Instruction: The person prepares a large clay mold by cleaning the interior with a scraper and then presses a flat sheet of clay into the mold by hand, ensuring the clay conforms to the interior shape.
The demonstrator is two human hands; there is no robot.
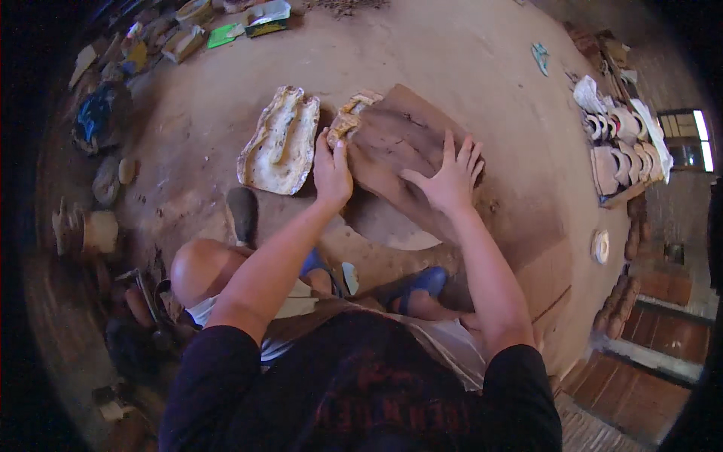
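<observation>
Pressing stage: left hand (332,175) grip pinching the brown clay slab (399,143) edge, right hand (450,179) splayed flat; next calls for even pressure.

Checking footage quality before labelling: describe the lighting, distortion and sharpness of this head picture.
Head view: strong fisheye bending and black vignette at the rim; warm, dim light, with a bright blown-out window at right; centre fairly sharp on the left hand, right hand and clay slab; left-edge clutter dark and soft.
</observation>
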